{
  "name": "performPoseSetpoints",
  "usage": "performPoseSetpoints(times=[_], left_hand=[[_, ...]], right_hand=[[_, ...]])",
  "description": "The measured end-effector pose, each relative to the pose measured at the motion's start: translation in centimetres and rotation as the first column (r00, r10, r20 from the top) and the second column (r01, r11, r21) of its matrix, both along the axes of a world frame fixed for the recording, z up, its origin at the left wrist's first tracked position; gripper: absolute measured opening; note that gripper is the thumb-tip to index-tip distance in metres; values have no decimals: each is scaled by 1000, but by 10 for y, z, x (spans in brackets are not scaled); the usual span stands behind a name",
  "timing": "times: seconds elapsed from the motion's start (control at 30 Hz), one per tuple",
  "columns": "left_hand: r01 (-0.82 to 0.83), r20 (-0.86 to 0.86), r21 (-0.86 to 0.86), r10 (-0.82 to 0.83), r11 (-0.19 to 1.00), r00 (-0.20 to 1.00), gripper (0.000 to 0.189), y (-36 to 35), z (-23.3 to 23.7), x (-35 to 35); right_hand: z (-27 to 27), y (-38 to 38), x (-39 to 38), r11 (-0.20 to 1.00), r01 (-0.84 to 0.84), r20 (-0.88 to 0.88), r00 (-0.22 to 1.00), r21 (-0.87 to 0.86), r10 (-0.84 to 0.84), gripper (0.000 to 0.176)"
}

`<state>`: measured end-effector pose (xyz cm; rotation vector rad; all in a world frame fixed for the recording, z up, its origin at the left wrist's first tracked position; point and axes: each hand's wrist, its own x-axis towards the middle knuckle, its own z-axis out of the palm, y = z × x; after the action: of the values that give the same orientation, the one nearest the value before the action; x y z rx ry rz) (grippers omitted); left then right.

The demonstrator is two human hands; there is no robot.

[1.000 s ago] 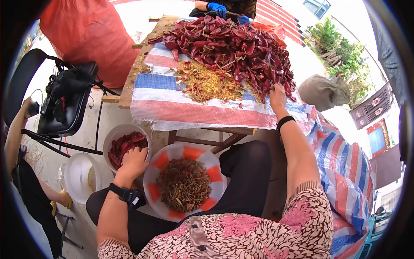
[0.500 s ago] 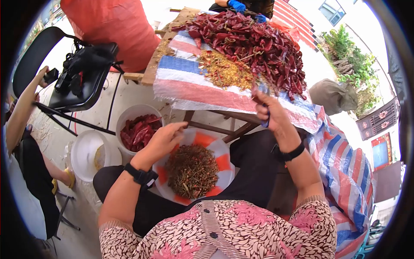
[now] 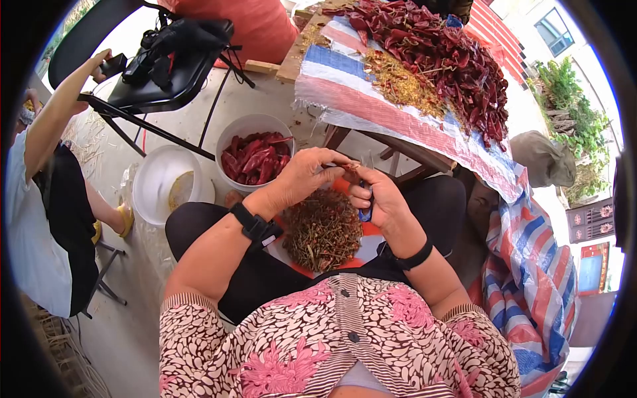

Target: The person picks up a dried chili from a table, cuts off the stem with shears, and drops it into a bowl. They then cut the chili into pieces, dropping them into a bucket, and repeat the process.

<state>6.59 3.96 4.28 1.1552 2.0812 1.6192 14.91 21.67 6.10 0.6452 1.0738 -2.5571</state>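
Note:
My left hand is closed in a pinch on one end of a dried chili pepper, above the bowl between my knees. Close against it, my right hand is closed around scissors; their blue handle shows under the fingers and the thin blades point up. Right fingertips also seem to touch the chili. Below both hands, dried stems and scraps fill the orange-and-white bowl. A white bucket beside my left forearm contains dark red chilies.
A heap of dried chilies and yellow seeds lies on a striped sheet over the table. At left are a white tub, a black chair and a seated person. A red sack stands behind.
My right hand has come down from the chili pile to meet my left hand over the bowl. My left hand has moved inward and now pinches the chili. The view has shifted.

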Motion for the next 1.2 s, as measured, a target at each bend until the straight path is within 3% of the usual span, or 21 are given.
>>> performPoseSetpoints(times=[0.1,0.2,0.27,0.37,0.47,0.57,0.67,0.77,0.87,0.97,1.1,1.2], left_hand=[[-9,250,93,-14,996,968,18,-4,-2,4],[-18,350,176,-46,984,936,18,-5,-1,5],[-17,351,158,-40,987,935,18,-5,0,5],[24,313,98,-54,995,948,17,-3,-4,5],[57,332,60,-74,997,940,17,-1,-2,6],[95,383,10,-92,995,919,18,-1,3,8],[117,376,34,-121,993,919,19,3,-8,7],[103,435,83,-129,991,891,21,3,-11,4],[93,549,165,-170,982,819,22,2,-8,6],[67,620,230,-200,971,759,23,2,-2,7],[40,644,296,-230,954,730,24,5,-5,7],[63,645,340,-281,938,710,23,3,-6,6]], right_hand=[[5,-7,9,972,58,-115,993,229,-32,16],[11,-12,12,863,149,-293,956,482,-1,18],[21,-17,14,806,177,-346,938,566,37,17],[9,-18,7,613,268,-431,893,744,133,13],[-10,-15,2,532,395,-559,808,748,186,14],[9,-21,9,25,593,-538,711,805,454,20],[5,-23,11,-50,656,-532,652,754,541,24],[2,-23,9,-13,684,-596,644,729,480,17],[-17,-23,4,440,594,-715,674,673,184,8],[5,-28,12,779,396,-583,811,487,-47,3],[-1,-20,8,959,251,-414,893,129,-177,6],[-3,-9,3,974,69,-288,949,-217,-131,8]])
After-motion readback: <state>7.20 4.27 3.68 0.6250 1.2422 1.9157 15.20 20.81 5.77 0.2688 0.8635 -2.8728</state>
